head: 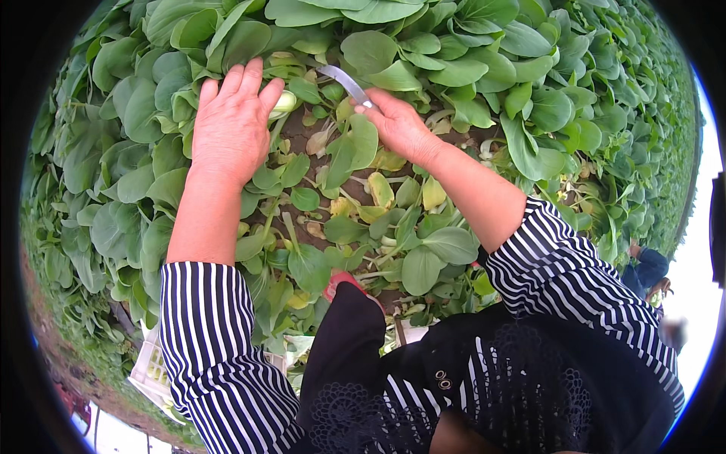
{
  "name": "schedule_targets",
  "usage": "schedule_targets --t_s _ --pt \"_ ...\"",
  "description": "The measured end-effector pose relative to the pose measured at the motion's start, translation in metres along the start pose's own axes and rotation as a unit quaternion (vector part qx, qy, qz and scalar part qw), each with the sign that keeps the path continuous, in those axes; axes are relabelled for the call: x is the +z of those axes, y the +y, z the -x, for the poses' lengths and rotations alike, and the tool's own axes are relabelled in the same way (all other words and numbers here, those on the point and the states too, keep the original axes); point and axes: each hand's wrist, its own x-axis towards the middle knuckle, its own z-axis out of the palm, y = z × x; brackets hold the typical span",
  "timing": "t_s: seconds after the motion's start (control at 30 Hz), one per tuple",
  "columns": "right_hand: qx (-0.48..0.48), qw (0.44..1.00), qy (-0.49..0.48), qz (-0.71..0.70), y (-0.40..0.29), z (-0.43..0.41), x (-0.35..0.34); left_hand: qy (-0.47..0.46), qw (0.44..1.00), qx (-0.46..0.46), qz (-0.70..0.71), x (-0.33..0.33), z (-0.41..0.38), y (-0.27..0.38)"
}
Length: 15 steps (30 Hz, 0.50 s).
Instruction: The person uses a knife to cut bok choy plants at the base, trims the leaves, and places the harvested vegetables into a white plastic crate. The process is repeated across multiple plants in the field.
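My right hand (397,122) is closed around a small sickle (346,82), whose curved metal blade points up and left towards the base of the plants. To its left, my left hand (235,119) lies with fingers spread against a leafy green plant (244,42), which looks like pak choi. A pale, thick stem base (285,102) shows beside my left thumb. Whether the left fingers grip any leaves cannot be told. Between and below my hands, loose green leaves (351,147) and yellowed leaves (380,190) lie on brown soil (295,133).
Dense leafy plants (136,108) stand to the left, ahead and to the right. A white plastic crate (153,363) is at lower left. Below my hands is a red shoe (340,278). Another person (646,269) is low among the plants at far right.
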Motion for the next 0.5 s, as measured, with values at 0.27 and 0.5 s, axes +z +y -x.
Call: schedule_targets --t_s 0.27,0.5 --pt "0.297 0.948 -0.087 -0.077 -0.024 -0.024 -0.003 0.007 0.999 -0.028 0.020 -0.004 -0.004 0.008" --pt "0.362 0.900 -0.026 -0.241 -0.023 -0.048 0.025 0.002 0.997 -0.069 0.030 0.008 -0.006 -0.008"
